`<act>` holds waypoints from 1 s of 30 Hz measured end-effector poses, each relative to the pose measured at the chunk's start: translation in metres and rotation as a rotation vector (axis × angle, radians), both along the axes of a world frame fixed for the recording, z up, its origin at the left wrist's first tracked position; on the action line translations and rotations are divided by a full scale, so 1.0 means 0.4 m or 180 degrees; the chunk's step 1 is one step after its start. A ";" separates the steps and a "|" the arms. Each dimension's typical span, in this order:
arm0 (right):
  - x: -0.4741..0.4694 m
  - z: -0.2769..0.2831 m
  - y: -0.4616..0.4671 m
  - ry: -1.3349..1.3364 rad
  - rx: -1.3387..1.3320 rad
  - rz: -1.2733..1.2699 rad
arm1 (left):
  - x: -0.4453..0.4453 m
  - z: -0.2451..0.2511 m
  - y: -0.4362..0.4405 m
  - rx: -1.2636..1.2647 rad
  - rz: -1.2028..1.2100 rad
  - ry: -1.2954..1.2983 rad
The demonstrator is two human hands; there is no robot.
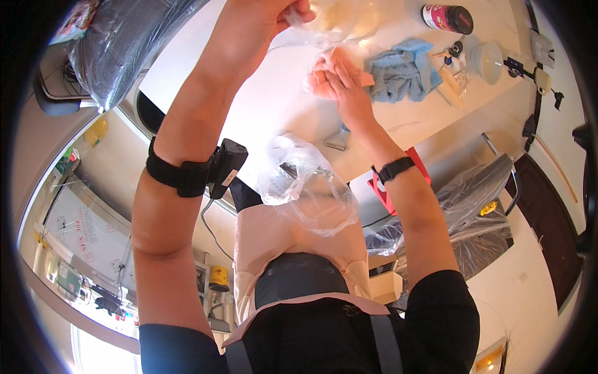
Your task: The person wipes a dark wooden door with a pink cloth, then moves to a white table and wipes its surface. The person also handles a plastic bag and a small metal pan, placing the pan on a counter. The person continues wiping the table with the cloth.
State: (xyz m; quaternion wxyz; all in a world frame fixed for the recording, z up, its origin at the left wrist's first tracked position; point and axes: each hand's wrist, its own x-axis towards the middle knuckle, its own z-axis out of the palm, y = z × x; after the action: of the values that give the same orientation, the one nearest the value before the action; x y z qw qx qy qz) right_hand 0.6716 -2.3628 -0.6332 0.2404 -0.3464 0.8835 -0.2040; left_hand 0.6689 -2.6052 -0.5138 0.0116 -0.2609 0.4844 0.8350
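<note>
At the top edge my left hand (261,28), partly cut off, pinches a piece of clear plastic. A blurred, yellowish thing (350,18) shows beside it through clear plastic; I cannot tell what it is. My right hand (348,89) presses with spread fingers on a crumpled pink cloth (322,70) lying on the white table (275,98). Right beside that cloth lies a bunched blue towel (402,70). A crumpled clear plastic bag (299,173) hangs over the near table edge, in front of my apron, with something indistinct inside.
A jar with a black lid (447,18) lies at the far right of the table. Near it are a translucent bowl (486,63) and small items. A plastic-covered chair (472,191) stands to the right, with a red frame (418,163) nearby. Another plastic-wrapped chair (121,46) is at upper left.
</note>
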 end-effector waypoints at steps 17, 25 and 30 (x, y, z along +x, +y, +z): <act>-0.019 -0.026 0.002 0.1134 -0.0435 -0.0470 | -0.043 -0.206 0.124 -0.3163 -0.1481 -0.1323; -0.144 0.030 -0.001 0.0727 -0.1225 -0.1370 | -0.055 -0.178 0.098 -0.3300 -0.0469 -0.0903; -0.144 -0.058 -0.020 0.1679 -0.0485 -0.0936 | -0.003 -0.109 0.015 -0.1570 0.0311 -0.0236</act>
State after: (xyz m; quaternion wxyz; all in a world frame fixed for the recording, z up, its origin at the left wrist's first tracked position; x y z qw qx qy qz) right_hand 0.6138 -2.3708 -0.6564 -0.0558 -0.2729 0.9382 -0.2053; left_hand 0.6676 -2.5991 -0.5574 -0.0751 -0.3093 0.6595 0.6809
